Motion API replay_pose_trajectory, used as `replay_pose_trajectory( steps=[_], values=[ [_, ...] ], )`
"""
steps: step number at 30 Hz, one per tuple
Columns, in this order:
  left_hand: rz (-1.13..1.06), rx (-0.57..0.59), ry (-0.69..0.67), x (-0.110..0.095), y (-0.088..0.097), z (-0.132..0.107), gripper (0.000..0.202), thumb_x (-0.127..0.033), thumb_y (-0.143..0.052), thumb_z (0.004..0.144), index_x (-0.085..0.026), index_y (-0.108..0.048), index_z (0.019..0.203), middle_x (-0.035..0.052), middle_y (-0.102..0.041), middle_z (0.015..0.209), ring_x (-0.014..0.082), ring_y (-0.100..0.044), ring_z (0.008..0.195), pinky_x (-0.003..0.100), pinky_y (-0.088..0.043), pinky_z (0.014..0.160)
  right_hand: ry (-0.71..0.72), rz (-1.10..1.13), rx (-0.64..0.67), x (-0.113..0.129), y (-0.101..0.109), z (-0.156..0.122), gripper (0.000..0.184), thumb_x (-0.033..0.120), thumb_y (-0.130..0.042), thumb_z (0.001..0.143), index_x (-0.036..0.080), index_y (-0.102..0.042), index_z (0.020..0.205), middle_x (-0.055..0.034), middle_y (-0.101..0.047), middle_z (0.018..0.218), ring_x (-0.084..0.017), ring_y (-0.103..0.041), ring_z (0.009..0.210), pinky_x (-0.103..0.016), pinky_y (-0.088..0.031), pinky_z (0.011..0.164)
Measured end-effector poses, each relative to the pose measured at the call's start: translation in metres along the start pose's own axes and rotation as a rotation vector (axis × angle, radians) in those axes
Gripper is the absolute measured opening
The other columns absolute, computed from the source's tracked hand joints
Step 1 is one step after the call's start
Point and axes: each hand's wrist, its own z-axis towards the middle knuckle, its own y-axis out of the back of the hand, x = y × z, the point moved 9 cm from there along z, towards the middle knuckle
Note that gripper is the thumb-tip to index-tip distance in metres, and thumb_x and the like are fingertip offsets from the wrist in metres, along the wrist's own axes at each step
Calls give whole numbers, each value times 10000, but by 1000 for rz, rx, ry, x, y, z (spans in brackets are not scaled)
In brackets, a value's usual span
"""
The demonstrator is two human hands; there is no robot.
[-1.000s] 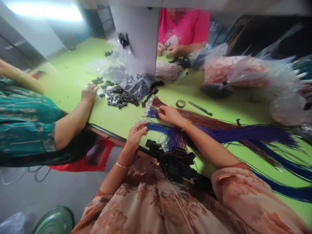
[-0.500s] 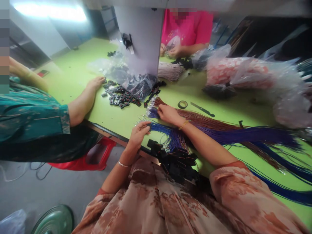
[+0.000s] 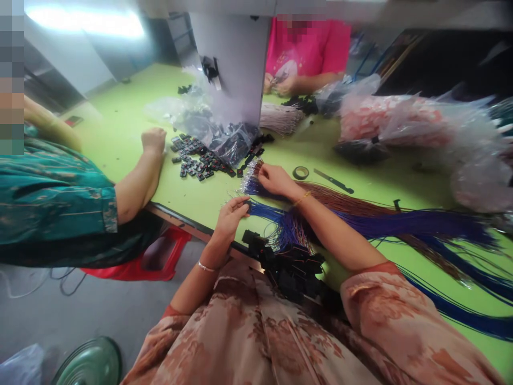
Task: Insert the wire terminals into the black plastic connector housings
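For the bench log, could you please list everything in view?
table: one, green, under everything
blue wires: one bundle, blue, right to centre
brown wires: one bundle, brown, just behind the blue
loose connectors: many, black, by a co-worker's hand
wired connectors: one heap, black, near table edge
tape roll: one, dark, beyond the wires
plastic bags: several, clear, far right
stool: one, red, below table
left hand: pinching blue wire ends
right hand: fingers on brown wire ends
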Motion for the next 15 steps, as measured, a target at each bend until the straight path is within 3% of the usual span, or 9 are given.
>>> replay_pose_trajectory(
  steps=[5, 10, 15],
  values=[
    [-26, 0, -1, -1, -2, 0, 321, -229, -758, 660, -153, -716, 969, 27, -643, 796, 103, -562, 717, 222, -478, 636, -86, -9, -36, -18, 6, 3, 201, 198, -457, 848, 114, -636, 885, -162, -688, 863, -213, -554, 717, -300, -344, 657],
    [-72, -1, 21, 0, -5, 2, 313, -215, -755, 662, -158, -708, 967, 19, -629, 795, 93, -552, 700, 224, -477, 645, 14, 432, -74, -11, 13, 3, 124, 222, -506, 757, 144, -599, 731, -12, -598, 679, -120, -469, 622, -242, -341, 601],
    [-183, 7, 22, 0, -12, 7, 294, -185, -750, 671, -181, -694, 959, 8, -620, 815, 87, -561, 728, 207, -470, 664, 64, 726, -49, 2, 16, -8, 161, 277, -550, 725, 132, -618, 733, 21, -545, 637, -90, -429, 592, -223, -334, 573]
  ],
)
